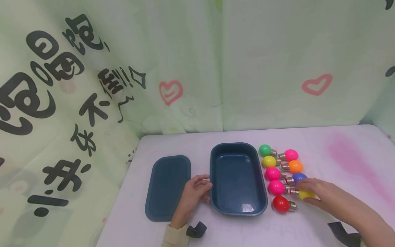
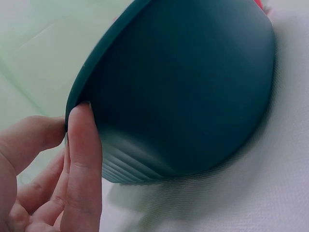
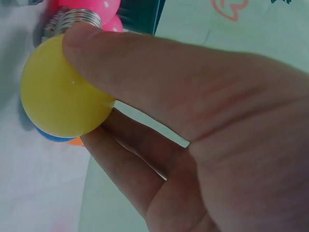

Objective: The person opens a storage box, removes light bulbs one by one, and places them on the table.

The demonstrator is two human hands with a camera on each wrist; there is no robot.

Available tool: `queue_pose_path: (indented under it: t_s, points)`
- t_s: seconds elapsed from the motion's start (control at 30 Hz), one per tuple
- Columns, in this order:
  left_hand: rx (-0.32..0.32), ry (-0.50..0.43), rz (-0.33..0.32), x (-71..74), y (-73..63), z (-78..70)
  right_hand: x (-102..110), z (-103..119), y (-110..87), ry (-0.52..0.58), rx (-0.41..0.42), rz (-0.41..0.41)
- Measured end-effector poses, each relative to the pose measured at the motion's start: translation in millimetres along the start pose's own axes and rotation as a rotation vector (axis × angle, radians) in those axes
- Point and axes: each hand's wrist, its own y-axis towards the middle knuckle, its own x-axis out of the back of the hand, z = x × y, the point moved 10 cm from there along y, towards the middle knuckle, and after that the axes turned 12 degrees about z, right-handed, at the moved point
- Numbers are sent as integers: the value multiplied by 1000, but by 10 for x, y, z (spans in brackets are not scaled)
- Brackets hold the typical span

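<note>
A deep dark-blue container (image 1: 238,181) stands mid-table in the head view. At its left side my left hand (image 1: 193,193) pinches the rim between thumb and fingers, as the left wrist view shows on the container's wall (image 2: 193,87). Over at the right, my right hand (image 1: 328,195) holds a yellow light bulb (image 3: 63,92), thumb on one side and fingers on the other. Its metal screw base (image 1: 294,192) points left. Beside that hand lie a blue bulb (image 1: 298,177) and a red bulb (image 1: 280,204). Whether the held bulb touches the table, I cannot tell.
Two rows of bulbs lie right of the container, among them a green bulb (image 1: 264,150), an orange bulb (image 1: 296,166) and several pink ones. A flat dark-blue lid (image 1: 168,185) lies to the left. Behind the white table (image 1: 308,137) hangs a pale green curtain (image 1: 262,68).
</note>
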Motion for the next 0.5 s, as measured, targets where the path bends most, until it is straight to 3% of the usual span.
queue_pose_path:
  t_s: [0.5]
  points:
    - [11,23,-8,1,-9,-1,-162,-94,57,52,-4,73]
